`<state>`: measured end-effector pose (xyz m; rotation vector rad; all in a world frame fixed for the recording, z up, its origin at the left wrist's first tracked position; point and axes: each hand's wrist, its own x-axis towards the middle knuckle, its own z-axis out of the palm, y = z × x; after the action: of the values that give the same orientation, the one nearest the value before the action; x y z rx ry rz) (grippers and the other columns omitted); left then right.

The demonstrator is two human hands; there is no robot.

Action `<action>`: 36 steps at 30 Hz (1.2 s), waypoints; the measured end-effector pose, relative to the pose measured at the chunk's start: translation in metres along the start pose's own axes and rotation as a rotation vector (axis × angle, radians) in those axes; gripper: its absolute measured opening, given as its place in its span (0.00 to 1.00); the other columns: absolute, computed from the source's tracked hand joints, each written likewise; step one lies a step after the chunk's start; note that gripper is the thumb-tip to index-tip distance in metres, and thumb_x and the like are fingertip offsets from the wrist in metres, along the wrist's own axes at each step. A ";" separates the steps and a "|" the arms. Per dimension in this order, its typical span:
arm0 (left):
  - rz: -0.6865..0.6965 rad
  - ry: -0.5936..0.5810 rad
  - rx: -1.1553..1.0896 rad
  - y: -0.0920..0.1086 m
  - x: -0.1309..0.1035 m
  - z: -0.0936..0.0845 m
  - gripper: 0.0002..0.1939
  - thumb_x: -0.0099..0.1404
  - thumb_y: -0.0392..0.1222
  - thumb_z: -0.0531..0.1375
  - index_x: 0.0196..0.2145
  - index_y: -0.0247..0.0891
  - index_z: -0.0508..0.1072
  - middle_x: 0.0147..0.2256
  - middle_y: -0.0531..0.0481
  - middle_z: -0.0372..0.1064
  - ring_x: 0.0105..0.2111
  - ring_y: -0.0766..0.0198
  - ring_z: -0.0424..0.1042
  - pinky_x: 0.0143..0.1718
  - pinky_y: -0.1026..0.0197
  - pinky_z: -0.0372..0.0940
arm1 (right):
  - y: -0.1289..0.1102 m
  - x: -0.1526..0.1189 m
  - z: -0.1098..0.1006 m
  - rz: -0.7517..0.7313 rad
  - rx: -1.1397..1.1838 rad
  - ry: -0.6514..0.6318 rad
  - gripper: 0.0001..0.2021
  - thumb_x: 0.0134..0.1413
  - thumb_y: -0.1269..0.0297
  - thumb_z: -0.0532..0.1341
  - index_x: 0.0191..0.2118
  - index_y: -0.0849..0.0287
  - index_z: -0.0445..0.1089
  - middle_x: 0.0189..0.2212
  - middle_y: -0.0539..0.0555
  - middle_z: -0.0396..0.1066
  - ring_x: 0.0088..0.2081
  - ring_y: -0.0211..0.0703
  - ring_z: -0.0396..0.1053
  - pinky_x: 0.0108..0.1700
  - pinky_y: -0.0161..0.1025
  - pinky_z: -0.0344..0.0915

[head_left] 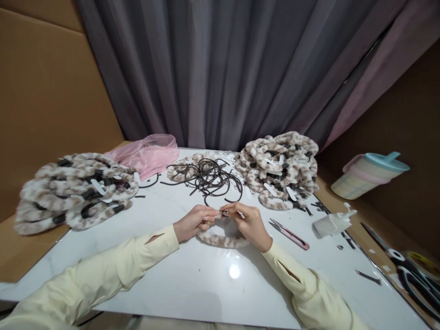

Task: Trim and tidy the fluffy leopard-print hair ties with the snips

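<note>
At the far left of the table [144,284], a pile of fluffy rings [77,192] rests apart from the hands, presumably to leave the middle free. Beside it, a pink bag [147,153] slumps at the back; from where I stand, its contents, if any, cannot be determined.

The left hand [195,223] closes its fingers in a pinch at the upper side of a fluffy ring [223,240], apparently to steady it. This ring lies at the near middle of the table, between both hands. Black cords [206,176] lie tangled behind it, within easy reach. The right hand [250,224] pinches the same ring at a small dark part; the exact grip is too small to confirm.

Behind and right stands a second pile [280,165], similarly set aside. The snips [290,233] lie just beside the right hand, likely for quick pickup. Next come two containers: a white bottle [332,224], contents hidden, and a blue-lidded cup [367,174], contents not identifiable. Scissors [397,256] occupy the far right edge.
</note>
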<state>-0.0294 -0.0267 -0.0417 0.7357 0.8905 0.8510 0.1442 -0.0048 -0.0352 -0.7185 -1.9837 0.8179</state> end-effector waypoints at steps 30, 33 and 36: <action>0.258 0.119 0.371 -0.009 -0.006 0.006 0.15 0.52 0.48 0.62 0.21 0.32 0.66 0.13 0.60 0.53 0.15 0.75 0.48 0.17 0.68 0.40 | -0.011 0.059 -0.018 0.419 -0.269 -0.626 0.03 0.38 0.73 0.61 0.21 0.63 0.73 0.16 0.49 0.69 0.20 0.34 0.63 0.22 0.29 0.57; 0.250 0.089 0.341 -0.001 -0.008 0.005 0.13 0.54 0.46 0.62 0.24 0.33 0.68 0.15 0.57 0.60 0.14 0.75 0.51 0.16 0.69 0.44 | -0.018 0.045 -0.017 0.289 -0.333 -0.495 0.05 0.43 0.74 0.59 0.25 0.63 0.72 0.20 0.51 0.71 0.23 0.37 0.66 0.27 0.32 0.60; 0.173 -0.003 0.271 0.010 -0.010 0.006 0.13 0.54 0.46 0.62 0.25 0.31 0.71 0.22 0.49 0.69 0.17 0.71 0.61 0.19 0.68 0.54 | -0.022 0.027 -0.014 0.152 -0.384 -0.375 0.10 0.44 0.79 0.55 0.29 0.62 0.71 0.24 0.54 0.72 0.27 0.41 0.68 0.31 0.35 0.63</action>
<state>-0.0311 -0.0320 -0.0273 1.0615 0.9607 0.8898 0.1397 0.0057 0.0011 -1.0030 -2.4883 0.7032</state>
